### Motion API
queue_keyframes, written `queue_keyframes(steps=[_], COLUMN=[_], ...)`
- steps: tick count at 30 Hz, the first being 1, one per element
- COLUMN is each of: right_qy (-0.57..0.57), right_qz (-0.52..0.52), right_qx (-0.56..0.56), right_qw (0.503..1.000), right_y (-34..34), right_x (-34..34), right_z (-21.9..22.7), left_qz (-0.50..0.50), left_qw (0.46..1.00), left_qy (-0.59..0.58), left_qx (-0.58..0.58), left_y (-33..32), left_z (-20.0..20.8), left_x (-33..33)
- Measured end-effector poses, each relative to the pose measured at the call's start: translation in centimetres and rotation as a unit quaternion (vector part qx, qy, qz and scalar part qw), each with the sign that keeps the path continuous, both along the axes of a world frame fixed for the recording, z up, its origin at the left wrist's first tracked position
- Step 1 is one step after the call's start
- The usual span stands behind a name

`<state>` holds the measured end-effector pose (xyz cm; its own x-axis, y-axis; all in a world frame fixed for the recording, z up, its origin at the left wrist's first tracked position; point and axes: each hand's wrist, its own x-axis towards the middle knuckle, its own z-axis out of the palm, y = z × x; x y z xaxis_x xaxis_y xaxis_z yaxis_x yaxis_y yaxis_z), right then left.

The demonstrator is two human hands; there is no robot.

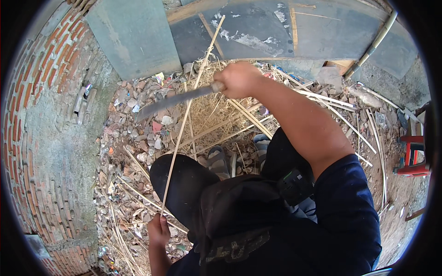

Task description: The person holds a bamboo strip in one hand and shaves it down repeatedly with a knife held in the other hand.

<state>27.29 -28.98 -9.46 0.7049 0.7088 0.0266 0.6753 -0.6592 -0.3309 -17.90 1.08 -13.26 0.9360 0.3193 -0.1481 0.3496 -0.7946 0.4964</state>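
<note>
My right hand (240, 79), stretched out ahead of me, is closed round the short handle of a machete (177, 100). Its long grey blade points left and crosses a thin bamboo strip (184, 120); whether blade and strip touch I cannot tell. My left hand (159, 230), low beside my left leg, pinches the near end of that strip, which slants up and away past the blade. Beneath the machete lies a heap of pale shavings (214, 115) with a few bamboo pieces across it. My sandalled feet (217, 161) stand at its near edge.
A worn brick wall (50, 124) rises on the left, and grey panels (258, 34) close off the far side. Stones and litter (142, 133) cover the ground. Loose bamboo strips (329, 99) lie at the right, near a red and black object (413, 156).
</note>
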Motion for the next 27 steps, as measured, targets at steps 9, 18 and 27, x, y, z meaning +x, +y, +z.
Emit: queue_keyframes(steps=[9, 18, 27], right_qy=[0.004, -0.051, 0.044], right_qz=[-0.108, 0.087, -0.196], right_qx=[-0.021, -0.042, 0.115], right_qw=[0.994, 0.994, 0.973], right_y=[-2.8, 0.5, -5.1], right_x=[3.1, 0.3, 4.7], right_z=[-2.2, -0.4, -2.4], left_qz=[-0.012, -0.009, -0.010], left_qw=[1.000, 0.999, 0.997], left_qy=[0.010, -0.013, -0.012], left_qx=[0.019, 0.030, 0.070], left_y=[0.7, 1.2, 1.9], left_z=[1.2, -0.8, -1.4], left_x=[-0.6, -1.6, -1.9])
